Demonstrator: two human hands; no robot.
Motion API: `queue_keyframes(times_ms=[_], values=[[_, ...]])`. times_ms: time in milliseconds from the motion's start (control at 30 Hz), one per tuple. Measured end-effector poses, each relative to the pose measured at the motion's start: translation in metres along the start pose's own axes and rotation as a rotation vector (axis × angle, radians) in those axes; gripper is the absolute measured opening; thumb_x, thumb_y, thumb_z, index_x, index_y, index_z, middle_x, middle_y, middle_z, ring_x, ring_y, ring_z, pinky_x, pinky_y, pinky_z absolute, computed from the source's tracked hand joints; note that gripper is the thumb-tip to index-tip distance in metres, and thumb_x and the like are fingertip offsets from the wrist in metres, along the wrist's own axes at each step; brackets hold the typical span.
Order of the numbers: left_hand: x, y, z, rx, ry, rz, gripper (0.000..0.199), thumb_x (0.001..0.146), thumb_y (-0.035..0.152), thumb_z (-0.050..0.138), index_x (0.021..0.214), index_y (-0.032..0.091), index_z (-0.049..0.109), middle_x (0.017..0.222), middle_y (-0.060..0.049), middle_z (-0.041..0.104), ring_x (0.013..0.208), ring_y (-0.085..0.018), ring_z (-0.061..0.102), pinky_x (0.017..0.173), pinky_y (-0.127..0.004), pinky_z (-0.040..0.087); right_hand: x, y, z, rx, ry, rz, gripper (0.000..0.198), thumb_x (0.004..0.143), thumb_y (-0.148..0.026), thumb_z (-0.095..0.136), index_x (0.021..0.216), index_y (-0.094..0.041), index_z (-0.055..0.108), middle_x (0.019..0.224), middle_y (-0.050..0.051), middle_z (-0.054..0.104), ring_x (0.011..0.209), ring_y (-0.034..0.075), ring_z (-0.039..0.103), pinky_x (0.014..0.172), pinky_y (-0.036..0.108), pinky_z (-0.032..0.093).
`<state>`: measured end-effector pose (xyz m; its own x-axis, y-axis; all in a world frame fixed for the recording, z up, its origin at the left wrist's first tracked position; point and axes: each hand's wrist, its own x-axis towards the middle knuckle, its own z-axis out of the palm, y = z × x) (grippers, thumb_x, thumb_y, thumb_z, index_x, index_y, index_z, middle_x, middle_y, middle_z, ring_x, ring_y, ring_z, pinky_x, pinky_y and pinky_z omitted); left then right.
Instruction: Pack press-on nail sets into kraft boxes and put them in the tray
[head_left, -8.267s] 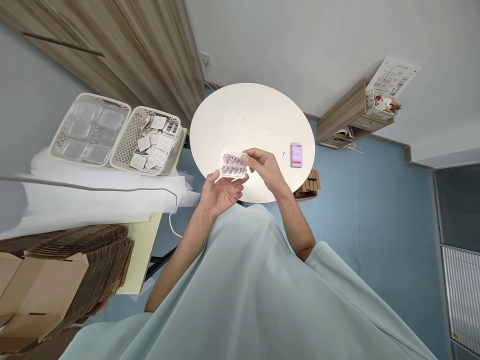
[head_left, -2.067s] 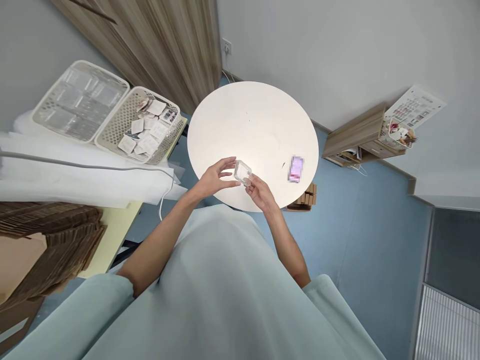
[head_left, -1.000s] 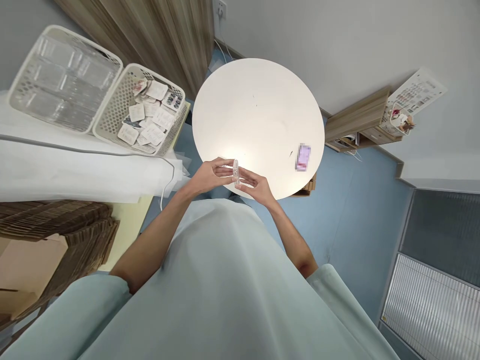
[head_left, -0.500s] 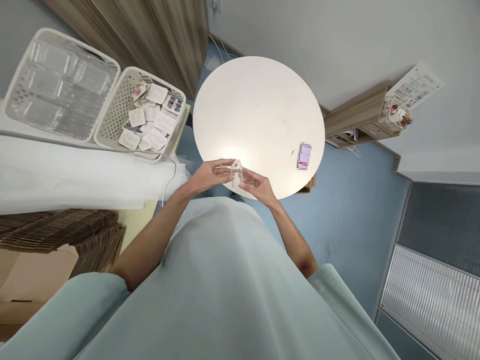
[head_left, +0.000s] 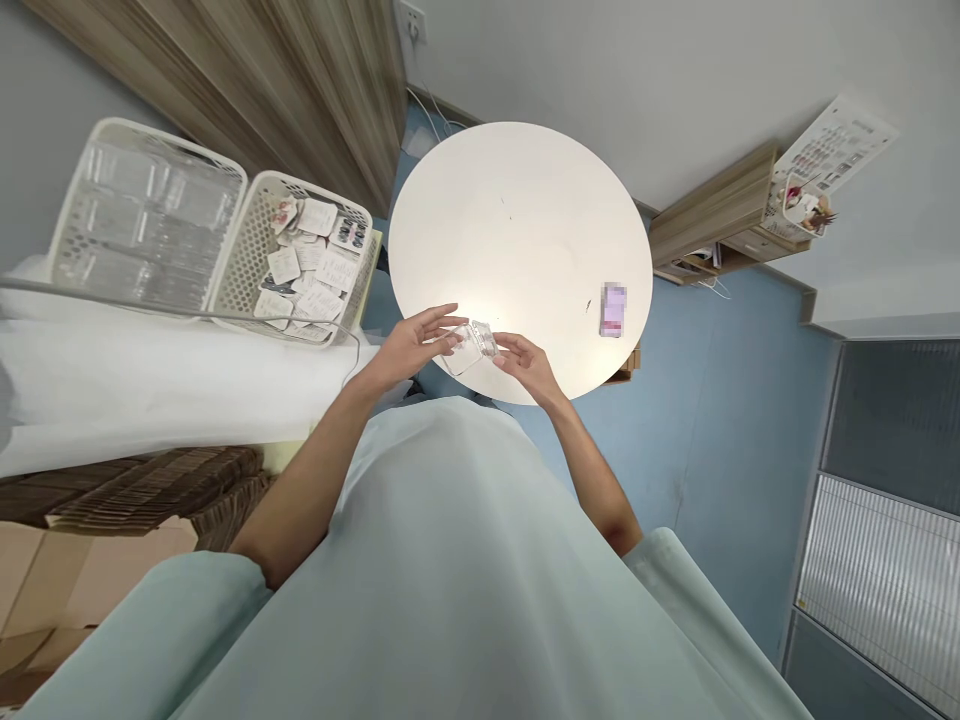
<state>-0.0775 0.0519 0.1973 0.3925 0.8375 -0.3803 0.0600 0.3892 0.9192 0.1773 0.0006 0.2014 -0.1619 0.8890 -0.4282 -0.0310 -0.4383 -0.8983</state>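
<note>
A small clear plastic box (head_left: 468, 352) is between my two hands, above the near edge of the round white table (head_left: 517, 220). It looks hinged and spread flat, one half towards each hand. My left hand (head_left: 412, 350) grips the left half with its thumb on top, the index finger stretched out past it. At the other side, my right hand (head_left: 529, 368) pinches the right edge between thumb and fingers. Whether anything lies inside the box is too small to tell.
A purple pixelated item (head_left: 613, 310) lies at the table's right. To the left stand a white basket of clear boxes (head_left: 64, 240) and a basket of small cards (head_left: 244, 255). Below them are white sheeting (head_left: 150, 380) and folded cardboard (head_left: 165, 490). A wooden shelf unit (head_left: 712, 215) stands right.
The clear box has gone from narrow and folded to spread wide, its left half tilted down towards my left hand. My hands have moved slightly apart. The whole view has shifted a little.
</note>
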Motion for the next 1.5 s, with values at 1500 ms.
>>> queue_keyframes(times_ms=[1500], values=[[-0.117, -0.072, 0.004, -0.348, 0.641, -0.143, 0.091, 0.072, 0.048, 0.095, 0.153, 0.024, 0.061, 0.157, -0.021, 0.067, 0.125, -0.035, 0.077, 0.108, -0.055, 0.061, 0.139, 0.123, 0.033, -1.393, -0.102, 0.162, 0.046, 0.101, -0.036, 0.077, 0.136, -0.018, 0.054, 0.147, 0.018, 0.055, 0.108, 0.027, 0.075, 0.082, 0.034, 0.058]])
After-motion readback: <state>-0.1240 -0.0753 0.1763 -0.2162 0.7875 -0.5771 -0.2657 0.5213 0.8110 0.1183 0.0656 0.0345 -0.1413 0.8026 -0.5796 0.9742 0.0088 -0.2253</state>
